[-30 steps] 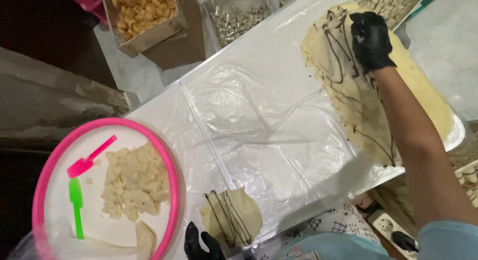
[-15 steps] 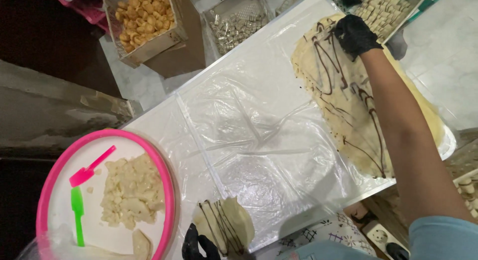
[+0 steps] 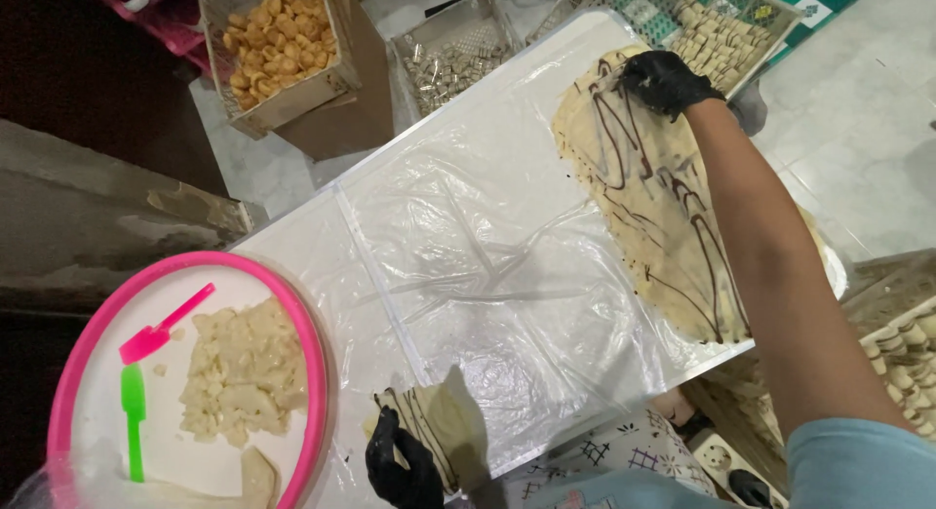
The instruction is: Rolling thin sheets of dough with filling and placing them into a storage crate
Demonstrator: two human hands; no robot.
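Observation:
A long sheet of pale dough (image 3: 673, 226) with dark chocolate lines lies along the right side of a plastic-covered table (image 3: 468, 255). My right hand (image 3: 665, 80), in a black glove, grips the far end of that sheet. My left hand (image 3: 400, 465), also black-gloved, holds a small folded piece of dough (image 3: 439, 421) with chocolate stripes at the table's near edge.
A pink-rimmed white tray (image 3: 312, 372) at the left holds pale chunks, a pink scoop (image 3: 161, 326) and a green scoop (image 3: 132, 416). Beyond the table stand a box of golden pastries (image 3: 278, 41), a bin of small wrapped pieces (image 3: 453, 60) and a basket of rolled pastries (image 3: 717, 31).
My right hand has stayed at the far end of the big dough sheet. My left hand with the small piece has kept to the near edge. The camera view has shifted.

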